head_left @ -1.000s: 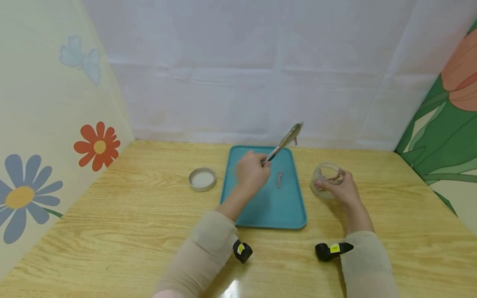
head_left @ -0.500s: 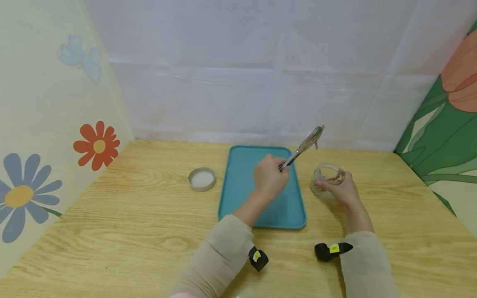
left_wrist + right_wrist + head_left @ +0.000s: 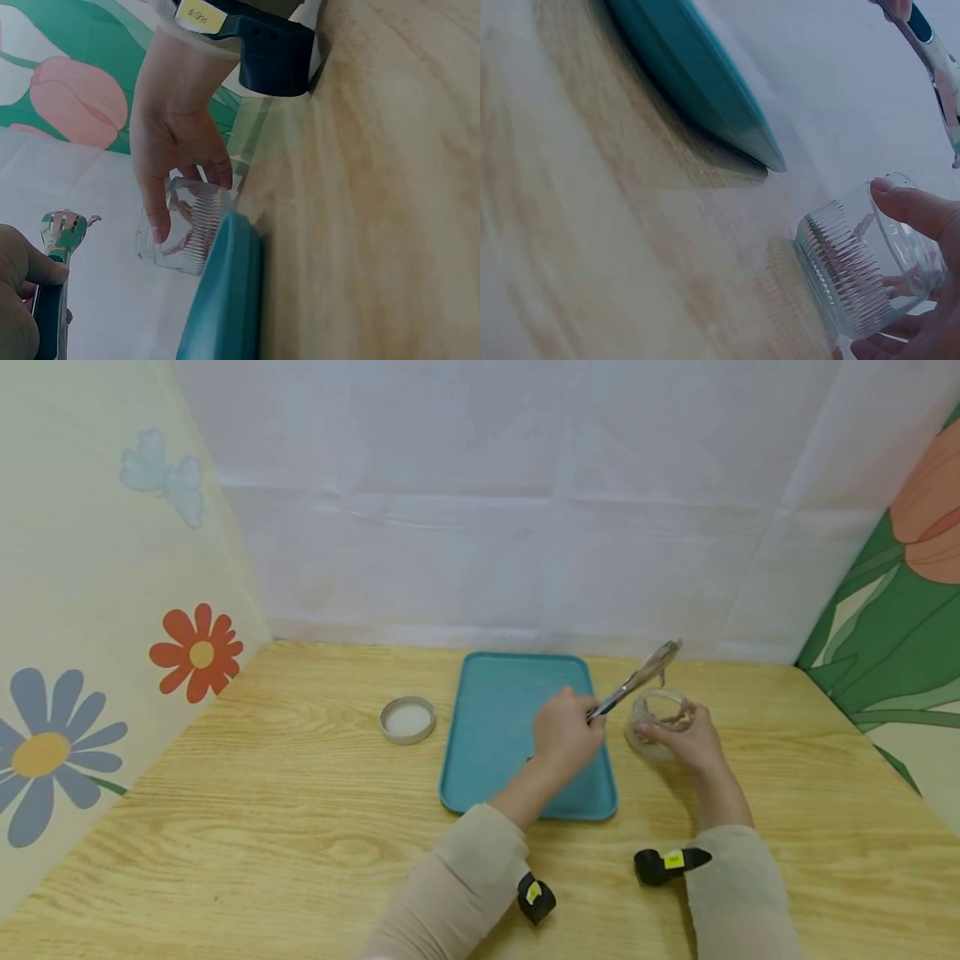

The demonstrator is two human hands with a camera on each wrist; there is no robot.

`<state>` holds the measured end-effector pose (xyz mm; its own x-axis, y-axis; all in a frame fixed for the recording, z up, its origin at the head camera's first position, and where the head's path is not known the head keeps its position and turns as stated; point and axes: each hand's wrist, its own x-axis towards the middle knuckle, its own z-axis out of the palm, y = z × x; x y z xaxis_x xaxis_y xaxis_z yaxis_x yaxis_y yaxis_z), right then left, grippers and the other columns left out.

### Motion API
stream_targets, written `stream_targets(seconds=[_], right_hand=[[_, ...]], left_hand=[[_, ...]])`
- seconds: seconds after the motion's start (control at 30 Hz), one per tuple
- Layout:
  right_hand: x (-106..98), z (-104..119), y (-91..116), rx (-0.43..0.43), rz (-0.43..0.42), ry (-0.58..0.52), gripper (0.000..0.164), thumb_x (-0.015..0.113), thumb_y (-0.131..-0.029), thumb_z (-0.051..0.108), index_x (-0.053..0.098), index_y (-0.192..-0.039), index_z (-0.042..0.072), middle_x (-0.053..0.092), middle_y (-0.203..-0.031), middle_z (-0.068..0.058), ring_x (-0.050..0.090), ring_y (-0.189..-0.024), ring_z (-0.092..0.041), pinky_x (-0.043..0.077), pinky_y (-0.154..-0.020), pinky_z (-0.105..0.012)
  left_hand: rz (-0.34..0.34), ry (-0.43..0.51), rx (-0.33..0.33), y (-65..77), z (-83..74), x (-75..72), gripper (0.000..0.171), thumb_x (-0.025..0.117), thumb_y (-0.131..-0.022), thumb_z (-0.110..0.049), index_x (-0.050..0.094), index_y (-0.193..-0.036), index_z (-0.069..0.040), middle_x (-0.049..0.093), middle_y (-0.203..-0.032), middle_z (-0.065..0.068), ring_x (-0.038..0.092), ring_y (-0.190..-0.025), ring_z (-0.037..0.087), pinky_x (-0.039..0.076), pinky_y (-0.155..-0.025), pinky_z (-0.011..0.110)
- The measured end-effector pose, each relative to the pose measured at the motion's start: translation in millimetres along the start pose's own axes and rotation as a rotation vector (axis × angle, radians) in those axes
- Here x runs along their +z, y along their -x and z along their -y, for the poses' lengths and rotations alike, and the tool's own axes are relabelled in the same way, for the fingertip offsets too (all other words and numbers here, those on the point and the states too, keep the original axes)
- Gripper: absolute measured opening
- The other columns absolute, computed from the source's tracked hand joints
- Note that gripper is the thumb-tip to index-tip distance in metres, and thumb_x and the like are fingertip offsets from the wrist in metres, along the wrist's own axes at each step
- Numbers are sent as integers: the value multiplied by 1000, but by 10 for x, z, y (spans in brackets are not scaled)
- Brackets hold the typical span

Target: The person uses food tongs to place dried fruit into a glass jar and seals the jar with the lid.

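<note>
In the head view my left hand (image 3: 566,735) grips metal tongs (image 3: 637,681) with dark handle parts above the right side of a blue tray (image 3: 487,710). A small pinkish strip (image 3: 94,220) sticks out at the tongs' tip in the left wrist view. The tip is above and apart from a clear glass jar (image 3: 840,262) with ribbed sides. My right hand (image 3: 697,743) holds this jar around its upper side, thumb near the rim. Inside the jar, pinkish pieces show through the glass. My left hand and forearm hide part of the tray.
A shallow round lid (image 3: 407,721) lies on the wooden table (image 3: 262,793) left of the tray. A white cloth backdrop (image 3: 450,527) stands behind the table. Painted panels with flowers rise at both sides.
My left hand has moved right with the tongs, bringing the tip down towards the jar. A strip seen on the tray earlier is now out of sight. My right hand and the jar have stayed put.
</note>
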<state>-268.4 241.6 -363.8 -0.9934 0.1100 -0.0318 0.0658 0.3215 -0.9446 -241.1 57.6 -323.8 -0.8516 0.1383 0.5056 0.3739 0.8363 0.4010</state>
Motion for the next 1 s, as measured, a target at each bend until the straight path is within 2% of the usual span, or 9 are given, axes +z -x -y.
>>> stream_targets(seconds=[0.13, 0.3, 0.43, 0.6, 0.83, 0.9, 1.0], right_hand=[[-7, 3, 4, -14, 5, 7, 96, 71, -71, 29, 6, -132, -5, 37, -111, -21, 46, -93, -23, 36, -78, -32], [1, 15, 14, -3, 2, 11, 94, 71, -70, 30, 8, -131, -4, 40, -108, -16, 47, -92, -19, 35, -79, -33], [-3, 13, 16, -13, 20, 0, 95, 69, -72, 28, 3, -133, -3, 39, -112, -20, 48, -95, -22, 33, -84, -36], [-14, 5, 20, -30, 41, -8, 97, 66, -75, 26, -4, -134, -3, 37, -116, -23, 50, -94, -19, 32, -87, -39], [-8, -5, 13, -42, 41, -17, 97, 66, -76, 26, -5, -134, -2, 36, -117, -25, 44, -104, -33, 30, -88, -41], [-11, -2, 16, -44, 34, -16, 96, 66, -75, 25, -4, -135, -3, 36, -116, -25, 47, -100, -30, 30, -88, -41], [-13, 0, 19, -42, 33, -19, 96, 67, -75, 25, -3, -134, -3, 37, -116, -23, 52, -89, -16, 31, -87, -39]], left_hand=[[16, -23, 12, 38, -16, 47, 6, 64, -76, -20, 70, -76, -20, 48, -64, -6, 46, -58, 8, 33, -45, 20], [32, -33, 8, 70, -18, 115, 7, 64, -75, -21, 70, -78, -20, 49, -66, -6, 48, -59, 8, 36, -46, 21], [44, -26, -4, 93, -13, 144, 8, 64, -75, -19, 70, -80, -20, 48, -66, -6, 48, -60, 10, 36, -47, 23], [73, -32, -14, 123, 12, 165, 7, 63, -75, -18, 70, -77, -19, 48, -65, -5, 48, -60, 11, 38, -48, 25], [86, -57, -20, 143, 23, 180, 8, 63, -75, -18, 70, -77, -21, 48, -65, -6, 49, -60, 11, 39, -48, 25], [88, -64, -20, 140, 22, 181, 8, 63, -75, -19, 69, -76, -21, 48, -65, -6, 49, -59, 11, 39, -48, 26], [96, -60, -24, 142, 19, 170, 8, 62, -75, -19, 70, -77, -21, 47, -65, -6, 48, -59, 11, 38, -48, 25]])
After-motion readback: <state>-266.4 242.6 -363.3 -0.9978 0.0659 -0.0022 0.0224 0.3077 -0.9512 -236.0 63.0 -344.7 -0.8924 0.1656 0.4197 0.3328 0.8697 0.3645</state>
